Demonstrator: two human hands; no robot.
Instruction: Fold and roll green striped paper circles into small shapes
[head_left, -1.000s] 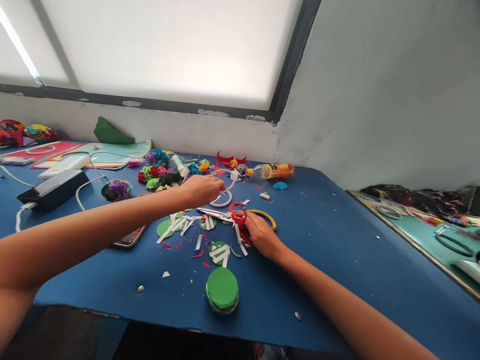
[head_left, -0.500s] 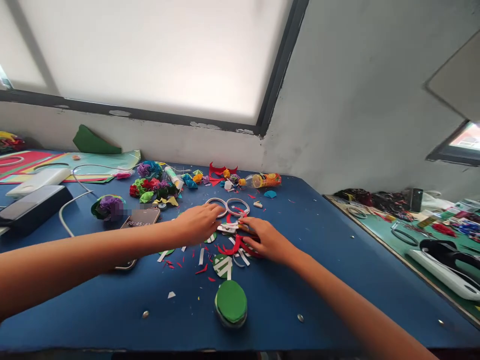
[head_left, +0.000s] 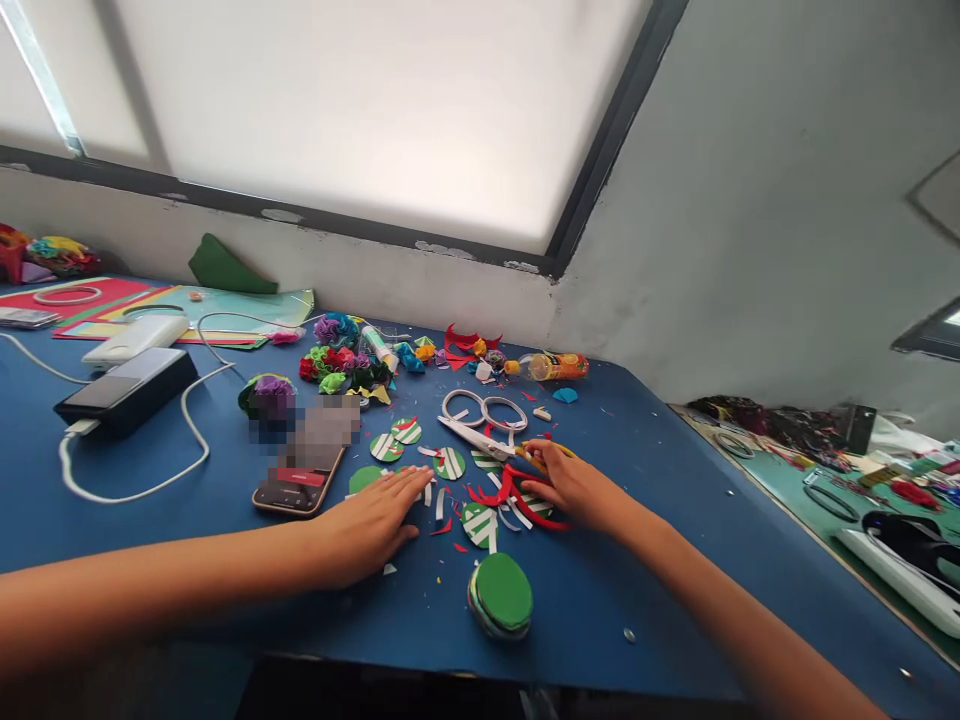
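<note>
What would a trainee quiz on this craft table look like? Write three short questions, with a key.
1. True or false: the left hand lies flat on the table.
2. The right hand is at the handle of what tool?
3. The stack of green discs lies: A) beside the bottle, B) near the front edge, C) on the phone.

Key: 1 true; 2 scissors; 3 B.
</note>
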